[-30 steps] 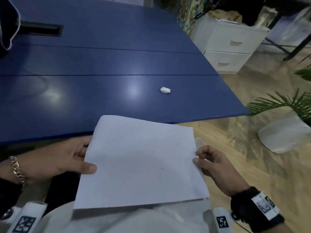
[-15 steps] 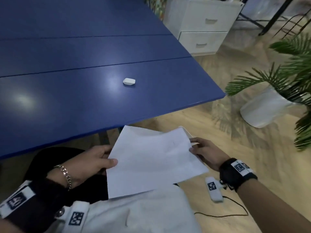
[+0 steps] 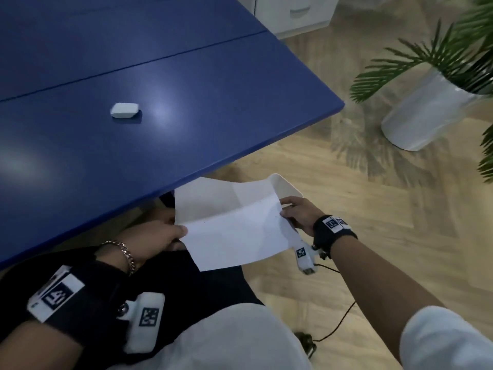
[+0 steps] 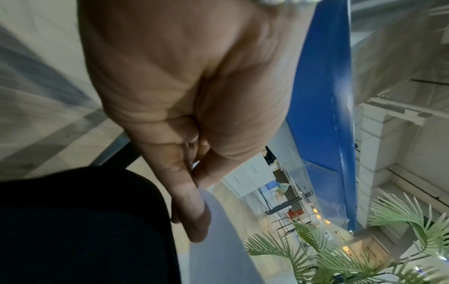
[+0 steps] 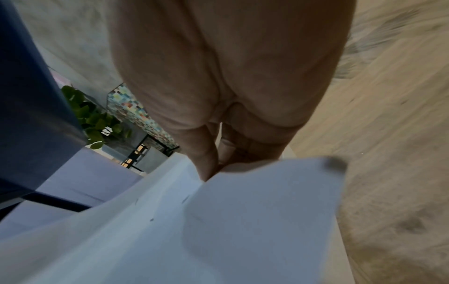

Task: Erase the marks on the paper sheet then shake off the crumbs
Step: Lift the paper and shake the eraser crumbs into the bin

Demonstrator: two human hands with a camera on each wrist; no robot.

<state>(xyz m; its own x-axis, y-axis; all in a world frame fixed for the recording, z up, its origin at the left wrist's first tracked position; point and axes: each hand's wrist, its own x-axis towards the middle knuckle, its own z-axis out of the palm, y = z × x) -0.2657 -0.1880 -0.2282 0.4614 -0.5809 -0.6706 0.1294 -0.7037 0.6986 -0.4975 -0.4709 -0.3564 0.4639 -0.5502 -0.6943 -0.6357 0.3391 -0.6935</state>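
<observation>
I hold the white paper sheet (image 3: 234, 231) with both hands, below the blue table's near edge and above my lap. My left hand (image 3: 176, 236) pinches its left edge, thumb on top. My right hand (image 3: 286, 209) pinches the right edge. The sheet bends along a crease, its far half tipped up over a white bin (image 3: 286, 186) on the floor. A few tiny dark specks show on the paper (image 5: 243, 221) under my right hand (image 5: 213, 165). In the left wrist view my left hand (image 4: 194, 201) grips the sheet's edge (image 4: 218, 249). The white eraser (image 3: 124, 110) lies on the table.
The blue table (image 3: 200, 76) fills the upper left, its corner at the right. A palm in a white pot (image 3: 421, 116) stands on the wooden floor to the right. White drawers (image 3: 293, 12) are at the back. A black cable (image 3: 338, 324) trails by my right knee.
Both hands have carried the sheet down and to the right, off the table's edge toward the floor. It has gone from flat to bent along a crease. The eraser has not moved.
</observation>
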